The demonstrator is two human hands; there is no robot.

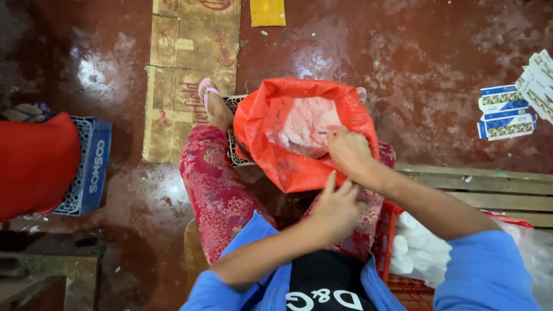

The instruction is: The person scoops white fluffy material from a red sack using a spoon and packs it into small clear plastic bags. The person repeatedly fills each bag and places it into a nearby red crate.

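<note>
A red plastic bag [288, 164] stands open between my knees, with a white powdery mass [302, 126] inside it. My right hand [348, 151] reaches in over the bag's right rim. Its fingers are closed there and seem to pinch the rim. My left hand [337, 207] lies just below, against the bag's near edge, with its fingers apart and nothing in it. I wear blue sleeves and red patterned trousers [213, 190].
Flattened cardboard [190, 63] lies on the wet red floor. At the left stands a blue crate [92, 167] with a red bundle [34, 164]. Small blue-and-white boxes [507, 112] lie at right. A wooden pallet [489, 190] and a red basket [386, 236] of white lumps are beside me.
</note>
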